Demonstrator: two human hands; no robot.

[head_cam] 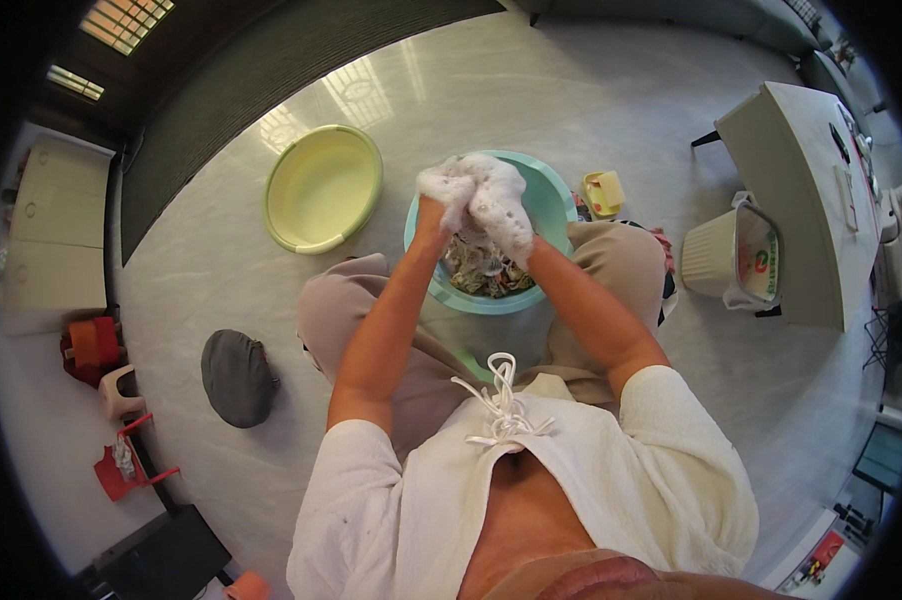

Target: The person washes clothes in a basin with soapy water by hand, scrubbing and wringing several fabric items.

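Note:
Thick white suds cover my left hand (445, 193) and my right hand (500, 214), which are close together over a light-blue plastic basin (550, 206). The foam hides my fingers and whatever may be between them. Below my hands, wet patterned cloth (488, 271) lies in the basin, on the side nearer to me. My knees are on either side of the basin. Just right of it on the floor is a yellow soap dish (595, 196) with a pale bar of soap (611, 188).
A pale yellow basin (329, 189) stands on the tiled floor at left, with a dark grey round cushion-like object (237, 379) nearer me. A lined waste bin (710, 251) stands at right beside a white table (788, 195). Low cabinets (61, 225) line the left wall.

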